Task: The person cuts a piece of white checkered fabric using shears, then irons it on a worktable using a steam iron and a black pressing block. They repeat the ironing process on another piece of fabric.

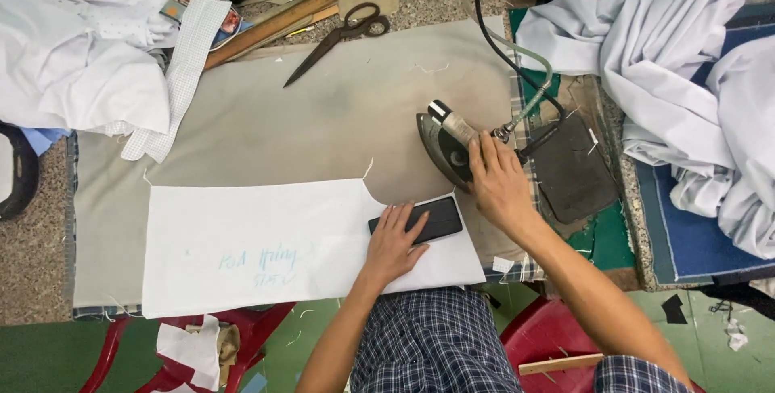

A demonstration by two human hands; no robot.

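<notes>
Low centre: left hand [393,241] flat and open, pinning black rectangular block [417,220] onto white fabric panel [266,243]. Panel looks thin, limp, prone to sliding; best held by pressing flat, not pinching. Right of centre: right hand [499,183] closed on handle of steam iron [446,147], beside dark iron rest [571,168]. Iron probably heavy, hot soleplate; handle only. Upper centre: black scissors [343,31], wooden ruler [270,28].

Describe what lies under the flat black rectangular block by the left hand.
The flat black rectangular block rests on a white fabric panel, with the left hand pressing on it. Whatever lies directly beneath the block is hidden.
</notes>
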